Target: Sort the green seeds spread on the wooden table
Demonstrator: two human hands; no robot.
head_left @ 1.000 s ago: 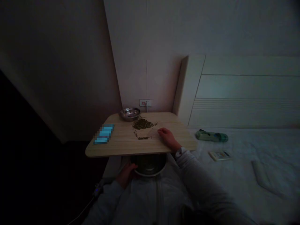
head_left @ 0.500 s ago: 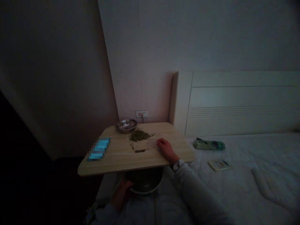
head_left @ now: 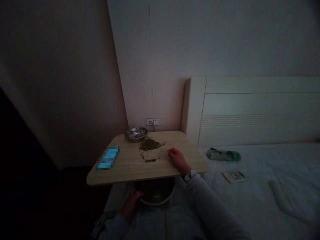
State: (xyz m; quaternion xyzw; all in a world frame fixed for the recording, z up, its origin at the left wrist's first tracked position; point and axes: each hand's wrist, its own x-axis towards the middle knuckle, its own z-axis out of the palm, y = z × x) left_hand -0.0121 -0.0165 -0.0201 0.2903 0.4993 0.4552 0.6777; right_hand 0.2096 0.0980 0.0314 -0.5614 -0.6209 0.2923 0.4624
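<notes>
My right hand (head_left: 178,159) is over the right half of the small wooden table (head_left: 120,175), fingers pinched on a thin see-through piece (head_left: 163,153). That piece is faint and rounded; its exact kind is unclear. Left of it lies a heap of small green-brown grains (head_left: 150,144), with a short row of the same grains (head_left: 150,160) nearer the front edge. Below the table, my left hand (head_left: 132,200) grips the left rim of a large bowl (head_left: 157,195) at my lap. The bowl is dark inside, its contents too dim to make out, and the tabletop hides its far side.
A shiny metal bowl (head_left: 136,134) stands at the table's back left corner. A blurred-out phone-like screen (head_left: 108,158) lies on the left side. On the bed at right are a green bottle (head_left: 223,154) and a flat pale device (head_left: 235,176). A wall socket (head_left: 152,122) is behind.
The view has shifted slightly. The see-through piece by my right fingers shows more faintly and seems tilted differently. My left hand stays on the bowl; the grains look the same.
</notes>
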